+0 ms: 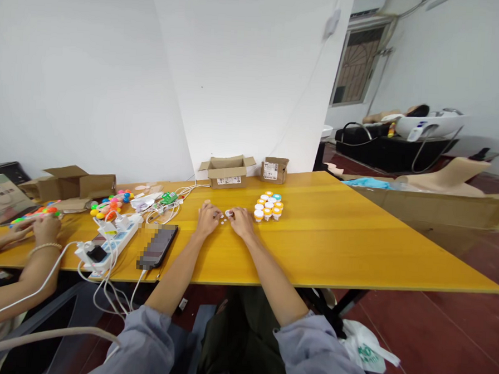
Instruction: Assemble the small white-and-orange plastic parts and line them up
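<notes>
My left hand (209, 217) rests over the table, its fingers pinched together at several tiny white pieces (223, 221) on the wood. Whatever it may hold is too small to name. Close beside it, my right hand (241, 222) is closed on a small white container (229, 214), mostly hidden by the fingers. Just right of that hand stands a tight group of small bottles (268, 206) with white tops and orange rims; one at the back has a blue rim.
An open cardboard box (229, 177) and a smaller box (274, 170) stand by the wall. A phone (158, 248), a power strip (116, 247) and white cables lie left. Farther left, another person's hands (46, 227) are at colourful beads (111, 206) and boxes. The table edge (353, 287) runs in front.
</notes>
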`<state>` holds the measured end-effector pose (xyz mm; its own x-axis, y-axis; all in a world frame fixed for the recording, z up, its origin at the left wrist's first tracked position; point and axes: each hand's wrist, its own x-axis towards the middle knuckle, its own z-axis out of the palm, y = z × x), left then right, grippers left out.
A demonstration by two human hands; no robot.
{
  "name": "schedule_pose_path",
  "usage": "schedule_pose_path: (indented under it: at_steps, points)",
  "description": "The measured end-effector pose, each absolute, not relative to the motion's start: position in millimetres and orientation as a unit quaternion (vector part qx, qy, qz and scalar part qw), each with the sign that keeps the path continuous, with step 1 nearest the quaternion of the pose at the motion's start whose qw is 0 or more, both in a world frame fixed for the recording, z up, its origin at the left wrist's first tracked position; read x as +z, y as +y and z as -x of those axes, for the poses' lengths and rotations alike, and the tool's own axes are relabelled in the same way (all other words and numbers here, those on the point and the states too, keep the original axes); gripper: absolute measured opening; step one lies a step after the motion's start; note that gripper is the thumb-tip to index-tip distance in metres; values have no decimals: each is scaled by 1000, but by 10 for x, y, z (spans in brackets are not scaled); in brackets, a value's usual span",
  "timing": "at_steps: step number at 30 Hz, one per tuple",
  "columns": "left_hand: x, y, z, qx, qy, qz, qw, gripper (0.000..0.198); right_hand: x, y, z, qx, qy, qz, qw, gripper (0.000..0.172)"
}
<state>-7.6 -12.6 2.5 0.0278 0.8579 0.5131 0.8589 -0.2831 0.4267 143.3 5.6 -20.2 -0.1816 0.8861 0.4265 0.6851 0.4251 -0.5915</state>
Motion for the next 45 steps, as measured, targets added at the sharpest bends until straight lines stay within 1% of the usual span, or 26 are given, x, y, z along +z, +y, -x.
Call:
schedule_pose_path:
  at_steps: [6,14,23,30,35,45]
  points:
    - [23,-104,91,-376,-617,691,2,13,-196,60,-1442,140,-751,523,379,15]
    - [6,-33,138,-377,-611,696,7,11,-243,104,-1429,140,-746,526,385,19]
    - [-15,1,110,-366,-591,719,-12,15,-207,74,-1424,147,-744,526,385,19]
    - [-38,22,128,-366,-579,728,-32,15,-161,32,-1434,158,-747,521,382,19]
    - [-47,44,143,-392,-585,706,-72,12,-156,48,-1442,158,-751,525,367,18]
    - [-56,82,149,-475,-570,636,-213,12,-169,51,-1427,163,-743,541,358,15]
